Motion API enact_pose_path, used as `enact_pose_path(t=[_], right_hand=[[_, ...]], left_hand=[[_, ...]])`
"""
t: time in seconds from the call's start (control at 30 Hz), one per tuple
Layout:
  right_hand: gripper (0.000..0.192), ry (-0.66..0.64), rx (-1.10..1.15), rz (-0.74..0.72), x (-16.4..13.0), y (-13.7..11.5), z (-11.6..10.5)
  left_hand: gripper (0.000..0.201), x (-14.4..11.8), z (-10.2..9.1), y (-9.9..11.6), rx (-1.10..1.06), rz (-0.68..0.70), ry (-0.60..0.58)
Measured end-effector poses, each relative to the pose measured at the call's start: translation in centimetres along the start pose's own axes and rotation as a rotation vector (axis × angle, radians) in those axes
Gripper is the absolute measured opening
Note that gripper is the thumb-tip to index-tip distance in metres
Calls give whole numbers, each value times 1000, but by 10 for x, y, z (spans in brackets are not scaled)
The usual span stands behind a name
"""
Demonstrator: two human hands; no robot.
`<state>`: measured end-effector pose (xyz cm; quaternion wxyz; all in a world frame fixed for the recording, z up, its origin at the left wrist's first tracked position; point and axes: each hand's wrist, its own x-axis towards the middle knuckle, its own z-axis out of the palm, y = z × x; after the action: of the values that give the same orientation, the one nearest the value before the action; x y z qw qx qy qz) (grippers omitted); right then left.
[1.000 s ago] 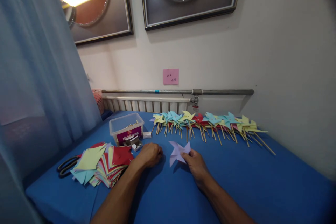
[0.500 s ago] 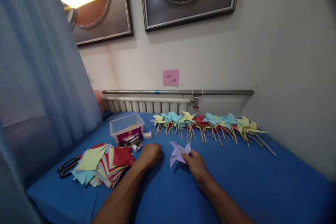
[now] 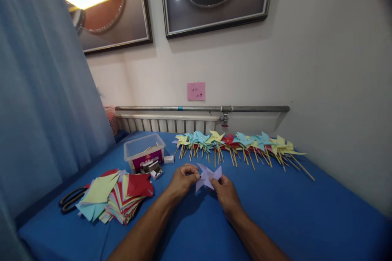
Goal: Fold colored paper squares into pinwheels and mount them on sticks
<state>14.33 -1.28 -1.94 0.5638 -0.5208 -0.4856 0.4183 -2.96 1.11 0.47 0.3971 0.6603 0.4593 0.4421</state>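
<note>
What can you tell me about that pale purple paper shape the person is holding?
The pale lilac folded paper pinwheel has pointed blades spread like a star and no stick that shows. It looks like thin craft paper, held just above the blue cloth-covered table. The left hand pinches its left side; the right hand grips its lower right edge.

Left hand (image 3: 181, 179) and right hand (image 3: 226, 192) meet, fingers pinched, forearms outstretched.

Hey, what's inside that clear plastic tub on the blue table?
Through the clear plastic tub a few thin wooden sticks show near its far corner. A magenta label on its front wall covers the lower contents, so anything else inside cannot be seen.
</note>
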Motion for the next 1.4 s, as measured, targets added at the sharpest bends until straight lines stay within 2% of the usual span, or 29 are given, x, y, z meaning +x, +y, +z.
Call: enact_pose_path(t=[0.17, 0.23, 0.47, 0.77, 0.93, 1.4], right_hand=[[38, -12, -40, -53, -1, -1, 1], [39, -30, -34, -69, -2, -1, 3], [41, -71, -5, -76, -6, -3, 7], [39, -82, -29, -84, -7, -3, 6], [37, -80, -48, -68, -8, -4, 7], [34, -98, 22, -75, -5, 0, 8]], left_hand=[[9, -13, 13, 8, 200, 244, 18], [11, -16, 13, 11, 271, 284, 20], [11, -14, 10, 10, 353, 241, -18], [11, -16, 13, 14, 320, 200, 0], [12, -15, 16, 14, 253, 236, 23], [12, -15, 15, 15, 332, 236, 22]])
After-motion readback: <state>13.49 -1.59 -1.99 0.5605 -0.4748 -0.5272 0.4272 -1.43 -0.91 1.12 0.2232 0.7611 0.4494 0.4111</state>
